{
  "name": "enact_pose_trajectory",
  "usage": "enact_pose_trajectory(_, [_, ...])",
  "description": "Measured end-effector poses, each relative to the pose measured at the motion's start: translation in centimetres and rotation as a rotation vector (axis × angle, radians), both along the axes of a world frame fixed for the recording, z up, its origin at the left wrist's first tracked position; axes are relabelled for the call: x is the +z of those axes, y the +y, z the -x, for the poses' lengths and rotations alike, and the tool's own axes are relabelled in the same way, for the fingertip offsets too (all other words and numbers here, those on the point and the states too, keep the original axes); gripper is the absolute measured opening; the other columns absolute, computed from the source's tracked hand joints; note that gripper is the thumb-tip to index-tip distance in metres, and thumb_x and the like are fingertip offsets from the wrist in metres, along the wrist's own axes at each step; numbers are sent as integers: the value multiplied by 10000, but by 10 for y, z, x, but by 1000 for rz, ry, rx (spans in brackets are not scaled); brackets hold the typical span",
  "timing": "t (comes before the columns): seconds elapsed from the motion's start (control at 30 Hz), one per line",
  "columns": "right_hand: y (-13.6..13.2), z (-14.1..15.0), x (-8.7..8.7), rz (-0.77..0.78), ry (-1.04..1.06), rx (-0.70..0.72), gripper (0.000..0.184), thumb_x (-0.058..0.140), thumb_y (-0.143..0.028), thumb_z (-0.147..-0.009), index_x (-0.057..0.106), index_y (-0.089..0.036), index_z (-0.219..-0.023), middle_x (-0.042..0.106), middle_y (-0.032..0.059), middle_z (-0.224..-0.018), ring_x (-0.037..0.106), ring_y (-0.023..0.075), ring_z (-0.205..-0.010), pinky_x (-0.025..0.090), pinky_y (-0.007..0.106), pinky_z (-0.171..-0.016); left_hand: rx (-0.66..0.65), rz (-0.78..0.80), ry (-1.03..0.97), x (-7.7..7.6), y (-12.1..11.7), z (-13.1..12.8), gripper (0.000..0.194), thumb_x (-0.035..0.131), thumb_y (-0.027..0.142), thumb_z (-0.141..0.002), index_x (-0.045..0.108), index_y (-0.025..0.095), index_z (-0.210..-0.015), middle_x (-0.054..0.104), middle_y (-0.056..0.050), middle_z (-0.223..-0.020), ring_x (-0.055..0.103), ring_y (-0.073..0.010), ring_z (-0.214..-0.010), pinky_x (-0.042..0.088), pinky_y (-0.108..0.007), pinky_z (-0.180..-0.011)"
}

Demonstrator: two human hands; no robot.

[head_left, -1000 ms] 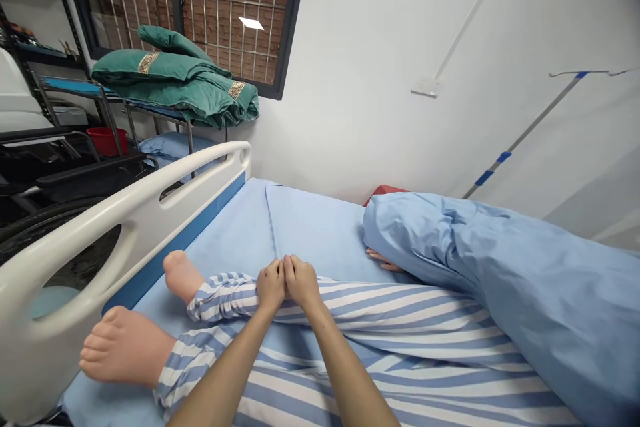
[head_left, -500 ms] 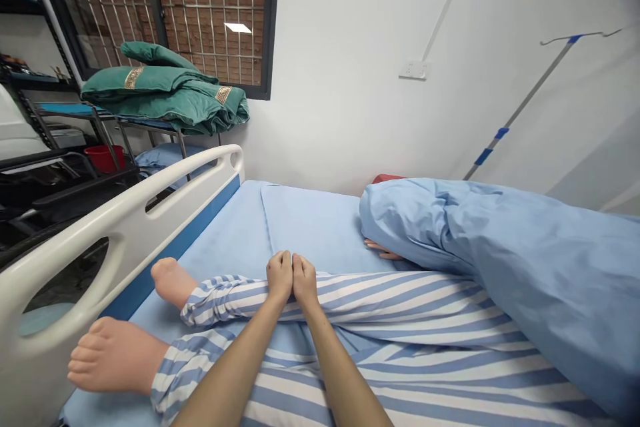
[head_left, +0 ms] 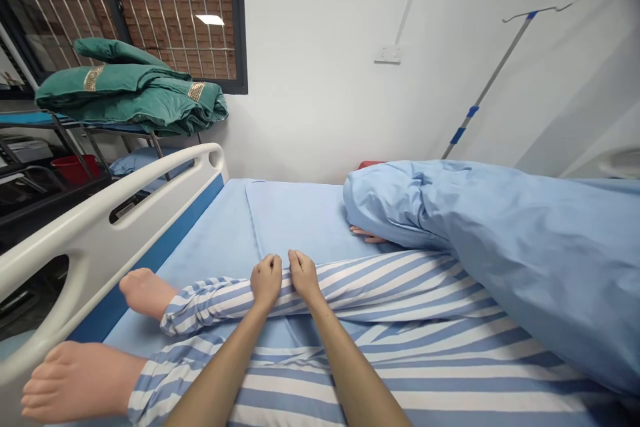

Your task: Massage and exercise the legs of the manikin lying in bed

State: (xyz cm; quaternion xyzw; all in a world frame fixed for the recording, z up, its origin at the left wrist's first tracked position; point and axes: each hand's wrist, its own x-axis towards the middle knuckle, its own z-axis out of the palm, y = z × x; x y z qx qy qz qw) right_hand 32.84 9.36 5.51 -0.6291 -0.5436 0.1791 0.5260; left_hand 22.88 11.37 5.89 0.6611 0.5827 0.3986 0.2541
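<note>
Hnds (head_left: pixel 267 278) (head_left: pixel 304 276) now apart, leg (head_left: pixel 353 285) undr fingers (head_left: pixel 297 257)

The single head-worn camera looks forward and down from above the person's bare forearms (head_left: pixel 231 360), close over the light-blue-sheeted bed (head_left: pixel 300 217), facing across its width toward the smooth white wall (head_left: pixel 315 80) beyond.

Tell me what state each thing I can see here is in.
Striped trousers: worn, wrinkled at the ankles.
Left hand: curled, against their far leg.
Right hand: curled, same leg, apart from the left.
Feet: bare.
Blue quilt: bunched, rumpled.
Bed sheet: mostly flat, creased.
Green bedding: folded, piled.
Bed end board: upright.
Window: barred; open or shut unclear.
</note>
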Motion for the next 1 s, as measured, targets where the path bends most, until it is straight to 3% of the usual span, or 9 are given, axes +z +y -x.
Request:
enact_pose_trajectory(0.2, [3, -4, -5, -16, 254, 56, 406, 340, -459, -854, 387, -177, -565, 384, -36, -514, 363, 99, -522, 293, 222, -520, -43, 41, -220, 15, 5, -30, 330, 372, 307, -795, 353, 172, -494, 373, 30, -479, 353, -97, -515, 249, -226, -528])
enact_pose_trajectory(0.33, [6, -14, 0, -16, 401, 85, 378, 373, -470, -824, 381, -182, -580, 384, -36, -527, 350, 99, -522, 308, 221, -503, -46, 18, -203, 8, -2, -47, 333, 343, 337, -821, 393, 174, -535, 433, 19, -522, 378, -103, -545, 260, -228, -547])
enact_pose_trajectory(0.47, [-1, -40, 16, 19, 122, 173, 408, 376, -460, -829, 393, -177, -536, 378, -35, -492, 347, 98, -507, 282, 223, -496, -80, -26, -71, -1, -6, -49, 349, 328, 348, -841, 404, 175, -547, 451, 16, -534, 377, -106, -558, 249, -236, -571])
enact_pose_trajectory(0.57, [-12, -63, 22, -13, -39, 83, 426, 342, -435, -857, 378, -176, -522, 367, -36, -481, 337, 94, -500, 261, 226, -504, -75, -26, -11, -1, -8, -50, 354, 333, 343, -838, 371, 172, -530, 419, 20, -511, 360, -105, -544, 229, -238, -558])
enact_pose_trajectory(0.7, [-19, -81, 12, -40, -18, -24, 432, 353, -446, -854, 354, -179, -515, 356, -38, -479, 323, 91, -493, 245, 229, -496, -50, -8, 60, 2, -9, -52, 345, 349, 338, -825, 373, 171, -523, 419, 21, -509, 358, -106, -543, 212, -240, -543])
enact_pose_trajectory(0.87, [-15, -88, 6, -47, 387, 39, 434, 387, -505, -819, 333, -192, -523, 318, -53, -449, 296, 77, -428, 250, 218, -438, -74, -11, -24, 15, -8, -68, 353, 362, 328, -804, 333, 171, -489, 351, 30, -477, 336, -99, -517, 220, -238, -525])
enact_pose_trajectory(1.0, [-17, -96, 15, -6, 809, 98, 402, 448, -511, -767, 289, -205, -560, 240, -90, -421, 181, 50, -354, 139, 198, -362, -144, -17, -242, 26, -11, -113, 329, 366, 321, -788, 317, 178, -496, 322, 37, -480, 334, -92, -510, 249, -230, -513])
